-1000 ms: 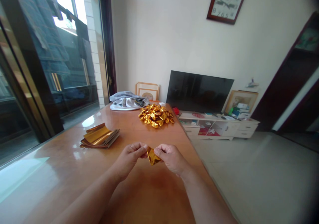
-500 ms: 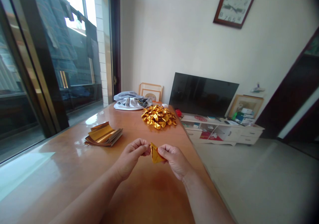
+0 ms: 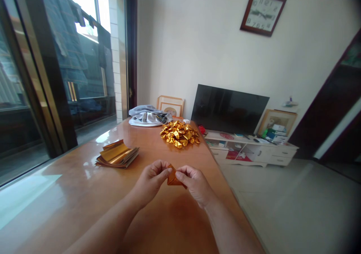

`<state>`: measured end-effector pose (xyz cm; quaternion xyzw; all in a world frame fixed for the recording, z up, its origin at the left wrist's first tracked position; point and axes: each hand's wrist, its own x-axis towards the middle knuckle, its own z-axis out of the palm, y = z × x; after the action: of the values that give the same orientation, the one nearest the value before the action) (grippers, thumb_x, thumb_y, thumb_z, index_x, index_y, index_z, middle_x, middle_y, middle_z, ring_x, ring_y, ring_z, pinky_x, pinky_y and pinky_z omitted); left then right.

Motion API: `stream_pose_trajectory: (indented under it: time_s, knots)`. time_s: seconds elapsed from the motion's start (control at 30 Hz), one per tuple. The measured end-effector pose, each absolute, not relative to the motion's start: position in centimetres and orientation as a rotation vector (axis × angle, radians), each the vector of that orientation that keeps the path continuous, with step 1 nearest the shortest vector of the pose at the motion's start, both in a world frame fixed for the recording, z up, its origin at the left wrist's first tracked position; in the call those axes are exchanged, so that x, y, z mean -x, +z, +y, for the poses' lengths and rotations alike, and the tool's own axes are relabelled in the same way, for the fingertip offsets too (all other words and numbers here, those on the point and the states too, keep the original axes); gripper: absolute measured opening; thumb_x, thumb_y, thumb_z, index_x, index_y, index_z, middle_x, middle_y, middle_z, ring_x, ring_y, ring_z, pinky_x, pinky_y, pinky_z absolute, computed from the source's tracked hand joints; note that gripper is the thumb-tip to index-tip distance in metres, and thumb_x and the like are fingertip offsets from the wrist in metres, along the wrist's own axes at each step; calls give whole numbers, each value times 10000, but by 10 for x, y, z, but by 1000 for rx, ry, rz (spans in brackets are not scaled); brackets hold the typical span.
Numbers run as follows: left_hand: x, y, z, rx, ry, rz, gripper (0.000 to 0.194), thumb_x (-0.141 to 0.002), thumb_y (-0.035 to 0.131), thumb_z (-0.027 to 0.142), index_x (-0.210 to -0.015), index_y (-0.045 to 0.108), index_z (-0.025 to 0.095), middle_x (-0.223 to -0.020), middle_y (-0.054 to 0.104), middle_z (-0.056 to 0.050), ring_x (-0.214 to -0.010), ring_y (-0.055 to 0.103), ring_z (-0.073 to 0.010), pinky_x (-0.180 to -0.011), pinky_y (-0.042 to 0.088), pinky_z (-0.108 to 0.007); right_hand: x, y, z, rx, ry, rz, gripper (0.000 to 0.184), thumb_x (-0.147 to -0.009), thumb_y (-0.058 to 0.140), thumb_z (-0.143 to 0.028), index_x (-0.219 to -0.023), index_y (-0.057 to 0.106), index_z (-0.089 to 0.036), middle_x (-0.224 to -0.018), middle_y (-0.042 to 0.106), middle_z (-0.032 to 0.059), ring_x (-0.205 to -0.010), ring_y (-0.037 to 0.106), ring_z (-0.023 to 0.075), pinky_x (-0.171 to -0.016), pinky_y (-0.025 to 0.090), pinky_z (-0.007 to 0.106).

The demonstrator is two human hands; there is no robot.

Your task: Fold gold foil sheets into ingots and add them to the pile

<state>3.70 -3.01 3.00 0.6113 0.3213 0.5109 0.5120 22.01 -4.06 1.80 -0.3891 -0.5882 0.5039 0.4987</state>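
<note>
Here, the foil (image 3: 173, 180) is held over the table (image 3: 158, 220), pinched from both sides. Its upper left edge is gripped between thumb and fingers by the left hand (image 3: 153, 178); its right side is gripped in the same way by the right hand (image 3: 195, 182). One corner is pointed upward beside the left thumb, another toward the lower right, beneath the right fingers. The long axis seems to be slanted between these two corners, though it is partly covered by the fingers. Beyond the grip, a heap (image 3: 179, 134) of gold pieces is seen; left of the grip, a stack (image 3: 117, 155) is laid.
</note>
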Motion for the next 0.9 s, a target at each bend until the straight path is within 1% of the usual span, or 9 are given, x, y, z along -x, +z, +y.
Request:
stream_pose_trajectory:
  time_s: [0.1,0.17,0.33,0.47,0.57,0.67,0.77,0.9]
  knots:
    - [-38,31,-32,-1485,1205,798,223,-847,683,363,-857,642,144,-739,641,-17,-705,570,-148,-688,457,-268,-220,18,-41,970,1229,-1418,306,-835,706,-456,-885,665,-157,-696,589,-13,-590,450,99,-563,355,239]
    - [-39,34,-34,-1482,1193,806,215,-851,673,358,-862,664,143,-757,654,-22,-715,577,-152,-700,464,-270,-220,18,-42,983,1233,-1421,307,-831,706,-460,-868,654,-160,-707,607,-2,-594,476,107,-560,377,241]
    - [-39,39,-38,-1482,1195,848,210,-840,675,362,-846,702,154,-780,674,-28,-749,582,-164,-724,466,-269,-219,24,-45,970,1240,-1437,310,-802,730,-460,-845,659,-162,-779,665,35,-697,568,146,-606,445,255]
    - [-40,41,-39,-1497,1180,839,226,-838,675,381,-842,709,157,-767,668,-29,-734,579,-165,-709,460,-267,-218,28,-48,951,1254,-1437,311,-795,729,-467,-836,668,-165,-835,702,55,-754,619,175,-663,485,282]
    - [-40,40,-38,-1504,1149,821,232,-849,668,384,-832,706,155,-750,664,-26,-721,573,-160,-697,456,-265,-218,28,-47,960,1223,-1454,303,-800,722,-464,-822,663,-168,-799,682,37,-743,605,167,-671,485,278]
    - [-39,37,-37,-1467,1139,803,219,-851,673,372,-863,712,157,-789,679,-24,-745,578,-158,-716,457,-265,-220,26,-46,964,1176,-1479,280,-817,708,-446,-814,658,-170,-763,643,16,-716,562,148,-656,466,263]
    - [-39,36,-36,-1422,1151,806,215,-837,692,362,-898,711,156,-813,681,-23,-760,579,-155,-723,454,-262,-222,25,-46,958,1169,-1495,280,-820,705,-442,-803,656,-167,-757,628,12,-713,548,144,-658,458,264]
    - [-39,37,-36,-1386,1161,797,204,-838,697,348,-867,667,148,-765,647,-10,-710,555,-136,-685,446,-251,-221,27,-47,972,1180,-1478,300,-806,716,-459,-794,657,-165,-751,627,8,-701,542,137,-655,456,263]
